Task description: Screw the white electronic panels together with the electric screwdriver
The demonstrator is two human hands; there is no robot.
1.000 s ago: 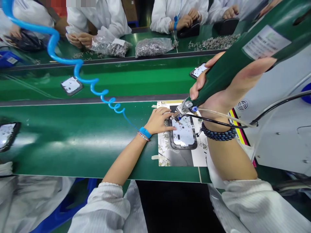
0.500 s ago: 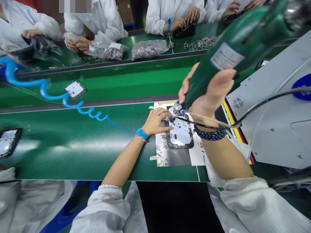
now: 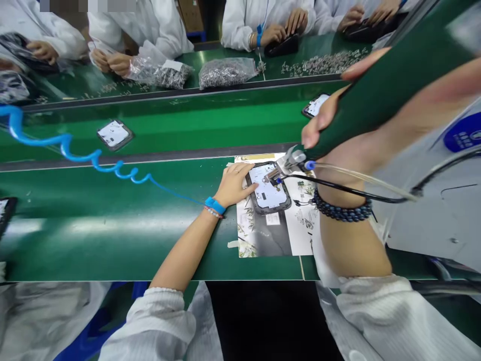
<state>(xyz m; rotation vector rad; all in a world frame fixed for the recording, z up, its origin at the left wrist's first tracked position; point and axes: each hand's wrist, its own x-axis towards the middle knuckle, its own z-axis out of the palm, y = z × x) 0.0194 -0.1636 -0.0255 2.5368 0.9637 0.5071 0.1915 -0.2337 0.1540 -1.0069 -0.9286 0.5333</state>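
My right hand is wrapped around a green power screwdriver, held slanting down to the left. Its metal nose is over the upper right part of a dark-framed device housing with a white plate; whether the tip touches cannot be made out. Two thin tubes, one clear and one black, run from the nose past my right wrist. My left hand lies with fingers stretched along the housing's left edge, thumb on the white plate. The housing lies tilted on a printed sheet.
A coiled blue cord runs to my left wristband. Similar housings lie on the green conveyor. Beyond it, co-workers handle dark parts near bags of small metal pieces. A grey machine stands at right.
The housing has shifted up and left on the sheet and turned slightly. The screwdriver has tipped lower to the right, its nose now clear of my left fingers. Another housing shows on the conveyor.
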